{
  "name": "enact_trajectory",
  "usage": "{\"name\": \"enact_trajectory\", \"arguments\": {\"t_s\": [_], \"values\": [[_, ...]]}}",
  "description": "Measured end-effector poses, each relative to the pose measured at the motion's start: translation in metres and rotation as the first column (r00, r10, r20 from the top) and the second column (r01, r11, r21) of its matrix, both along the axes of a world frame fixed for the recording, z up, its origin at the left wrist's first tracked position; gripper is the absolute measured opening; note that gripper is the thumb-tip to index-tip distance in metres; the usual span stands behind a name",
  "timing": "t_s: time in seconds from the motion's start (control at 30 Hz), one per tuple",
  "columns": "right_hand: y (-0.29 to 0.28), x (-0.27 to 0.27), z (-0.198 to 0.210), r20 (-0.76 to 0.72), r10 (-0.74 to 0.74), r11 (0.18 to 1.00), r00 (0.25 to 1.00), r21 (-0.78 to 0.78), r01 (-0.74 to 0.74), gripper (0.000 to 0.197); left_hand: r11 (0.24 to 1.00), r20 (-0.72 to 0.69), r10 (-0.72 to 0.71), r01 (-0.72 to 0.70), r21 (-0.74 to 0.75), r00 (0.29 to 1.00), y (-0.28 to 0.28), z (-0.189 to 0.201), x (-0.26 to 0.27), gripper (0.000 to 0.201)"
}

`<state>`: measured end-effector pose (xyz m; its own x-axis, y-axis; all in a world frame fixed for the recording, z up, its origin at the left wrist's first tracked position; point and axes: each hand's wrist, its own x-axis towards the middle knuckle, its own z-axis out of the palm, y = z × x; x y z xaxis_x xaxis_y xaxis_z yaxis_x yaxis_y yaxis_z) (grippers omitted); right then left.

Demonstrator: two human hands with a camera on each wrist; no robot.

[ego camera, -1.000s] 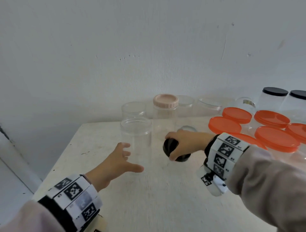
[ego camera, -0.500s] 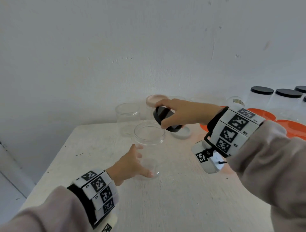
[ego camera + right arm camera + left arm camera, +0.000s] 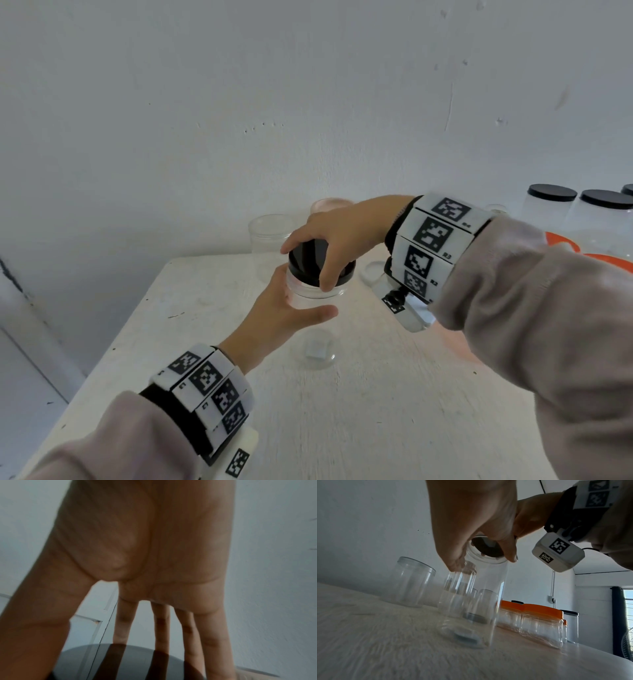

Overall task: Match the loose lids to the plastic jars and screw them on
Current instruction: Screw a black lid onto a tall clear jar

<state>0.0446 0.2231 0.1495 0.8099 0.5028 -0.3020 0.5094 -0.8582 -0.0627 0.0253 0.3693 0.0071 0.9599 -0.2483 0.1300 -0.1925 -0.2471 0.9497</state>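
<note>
Black lid [image 3: 310, 262] sits on the mouth of the clear jar [image 3: 315, 329], and the right hand [image 3: 342, 236] has it from above, fingers [image 3: 161, 626] and thumb spread and curled over the rim. The left hand [image 3: 284, 308] wraps the jar's upper wall just below the lid, thumb across the front, bracing it upright on the worktop [image 3: 359, 411].

That jar stands nearest the person. Behind it are another open jar [image 3: 269, 229] and a pink-lidded jar [image 3: 330, 205]; off to its right, the black-capped jars [image 3: 551, 205].

The danger now is a crooked start. The lid looks slightly tilted, so a turn could cross the threads and jam. The thin clear wall could flex under a hard squeeze, pulling the mouth out of round. And if the size is wrong, it will only spin.
</note>
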Motion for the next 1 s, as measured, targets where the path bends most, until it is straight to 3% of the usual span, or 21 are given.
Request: {"name": "enact_trajectory", "arguments": {"t_s": [0.6, 0.87, 1.0], "values": [[0.0064, 0.0017, -0.0021, -0.096, 0.008, 1.0, 0.995, 0.014, -0.007, 0.074, 0.997, 0.033, 0.072, -0.073, 0.029, 0.997, -0.0033, -0.0028, -0.0022, 0.09], [0.0082, 0.0036, -0.0073, 0.035, -0.083, 0.997, 0.996, -0.002, 0.083, 0.071, 0.996, 0.037, 0.082, -0.084, 0.041, 0.996, -0.003, -0.0049, -0.0012, 0.088], [0.0088, 0.006, -0.0021, -0.013, -0.081, 0.995, 0.997, -0.066, 0.08, 0.082, 0.995, 0.04, 0.082, -0.084, 0.045, 0.996, -0.003, -0.0053, -0.0008, 0.087]]}}
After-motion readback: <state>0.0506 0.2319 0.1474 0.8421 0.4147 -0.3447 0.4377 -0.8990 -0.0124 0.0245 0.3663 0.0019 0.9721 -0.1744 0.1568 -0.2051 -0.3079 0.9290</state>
